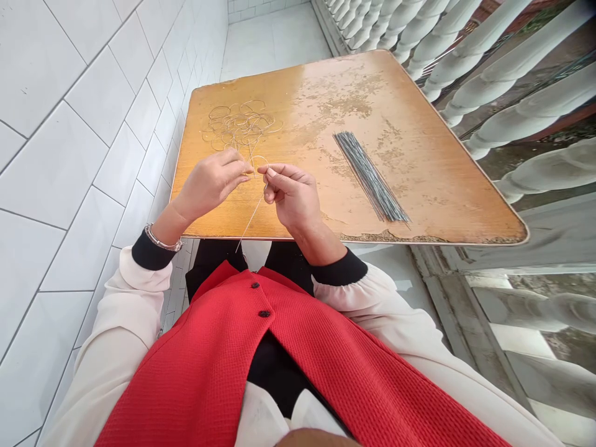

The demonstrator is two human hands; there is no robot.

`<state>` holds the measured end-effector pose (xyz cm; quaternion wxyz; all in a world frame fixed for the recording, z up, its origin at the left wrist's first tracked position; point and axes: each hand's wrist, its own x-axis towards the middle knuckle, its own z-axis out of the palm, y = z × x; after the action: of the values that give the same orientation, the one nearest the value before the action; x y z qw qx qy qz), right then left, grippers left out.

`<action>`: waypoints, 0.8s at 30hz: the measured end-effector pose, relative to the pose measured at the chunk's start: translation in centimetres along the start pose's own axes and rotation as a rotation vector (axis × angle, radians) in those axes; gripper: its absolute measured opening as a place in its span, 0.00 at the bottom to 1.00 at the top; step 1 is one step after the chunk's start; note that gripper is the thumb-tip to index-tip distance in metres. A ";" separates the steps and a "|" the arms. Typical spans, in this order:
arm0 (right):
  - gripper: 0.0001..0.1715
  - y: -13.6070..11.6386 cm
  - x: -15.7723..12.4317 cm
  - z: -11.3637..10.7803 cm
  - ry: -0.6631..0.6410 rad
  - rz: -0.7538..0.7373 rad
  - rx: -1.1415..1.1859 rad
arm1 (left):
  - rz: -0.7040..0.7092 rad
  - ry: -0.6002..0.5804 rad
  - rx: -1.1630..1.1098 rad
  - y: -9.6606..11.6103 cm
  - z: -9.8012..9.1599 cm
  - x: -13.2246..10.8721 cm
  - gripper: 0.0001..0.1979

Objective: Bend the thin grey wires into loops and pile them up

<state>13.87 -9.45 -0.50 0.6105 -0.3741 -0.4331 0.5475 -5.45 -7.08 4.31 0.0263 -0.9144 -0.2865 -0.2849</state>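
Note:
Over the near left part of the table, my right hand [298, 195] pinches a thin wire [250, 225] between thumb and forefinger. Its straight tail slants down past the table's front edge, and its upper part bends into a small curve between my hands. My left hand [212, 183] is closed at the fingertips on the wire's bent end, close to my right fingertips. Just beyond my left hand lies a loose pile of wire rings [242, 124]. To the right of my right hand rests a bundle of straight grey wires [370, 177].
The wooden table [298, 105] has a worn, peeling surface and a chipped front edge [395, 236]. A white tiled wall [69, 155] runs along the left. White balusters [493, 56] line the right side.

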 end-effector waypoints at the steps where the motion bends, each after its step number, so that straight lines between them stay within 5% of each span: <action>1: 0.05 0.0 0.0 0.0 -0.004 0.005 0.009 | 0.020 -0.012 -0.022 -0.2 -0.3 0.2 0.13; 12: 0.08 -0.6 0.0 -0.1 -0.034 0.025 0.000 | 0.104 -0.106 -0.126 -1.5 -0.4 1.4 0.14; 24: 0.10 -0.6 -0.3 -0.1 0.014 -0.017 -0.038 | -0.005 0.005 -0.144 0.0 1.9 0.5 0.11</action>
<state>14.18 -9.81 -0.02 0.6108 -0.3858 -0.4423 0.5315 -4.16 -6.47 3.03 -0.0393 -0.9125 -0.2673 -0.3071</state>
